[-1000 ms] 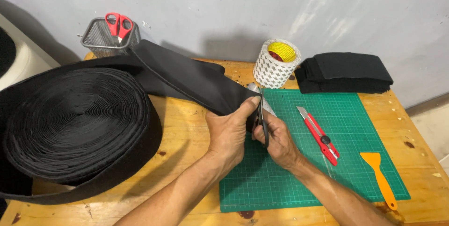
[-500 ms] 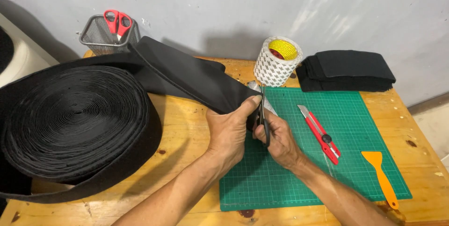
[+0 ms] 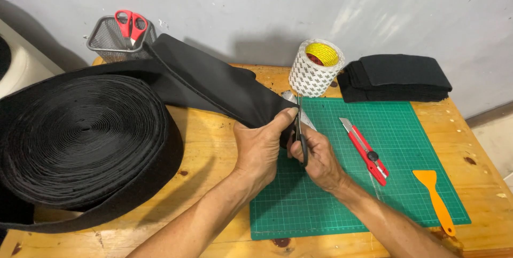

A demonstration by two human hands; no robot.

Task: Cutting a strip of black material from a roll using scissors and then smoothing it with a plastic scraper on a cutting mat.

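Observation:
My left hand grips the free end of a wide black felt strip that unwinds from a big black roll at the left. Right beside it, my right hand holds black-handled scissors with the blades pointing away, at the strip's end edge. Both hands hover over the near left part of a green cutting mat on a wooden table.
A red utility knife and an orange scraper lie on the mat. A white tape roll and a stack of black felt pieces sit at the back. A mesh holder with red scissors stands back left.
Both hands and the strip stay almost where they were; the scissors sit at the same edge of the strip with no clear shift.

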